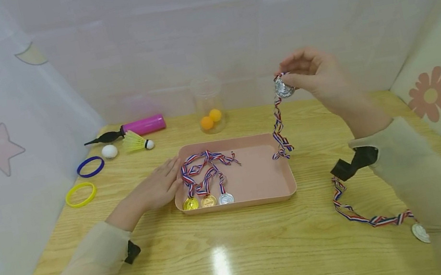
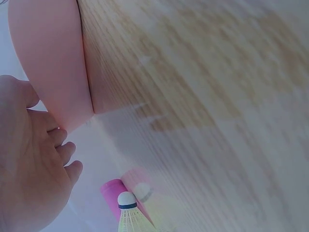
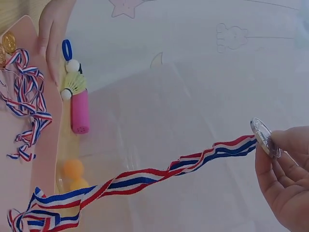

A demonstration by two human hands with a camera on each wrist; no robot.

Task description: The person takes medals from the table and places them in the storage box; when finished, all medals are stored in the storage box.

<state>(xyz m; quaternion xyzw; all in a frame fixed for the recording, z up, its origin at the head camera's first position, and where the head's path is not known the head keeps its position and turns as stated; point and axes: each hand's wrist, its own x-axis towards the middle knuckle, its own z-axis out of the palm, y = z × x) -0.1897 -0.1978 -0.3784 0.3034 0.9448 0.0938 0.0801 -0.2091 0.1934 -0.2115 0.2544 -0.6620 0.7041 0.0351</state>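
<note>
On the light wooden table [image 1: 239,251], the left hand [image 1: 158,186] rests flat with straight fingers against the pink rectangular plastic tray [image 1: 253,176], while the right hand [image 1: 315,73] pinches a round silver medal [image 1: 284,88] aloft, its red-white-blue striped ribbon [image 1: 278,128] hanging vertically down into the tray's far right corner.

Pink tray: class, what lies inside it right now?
Inside the pink tray lie three medals, gold, bronze and silver, with tangled striped ribbons. The hanging ribbon end of the raised medal dips in. What lies beneath the ribbons is hidden.
</note>
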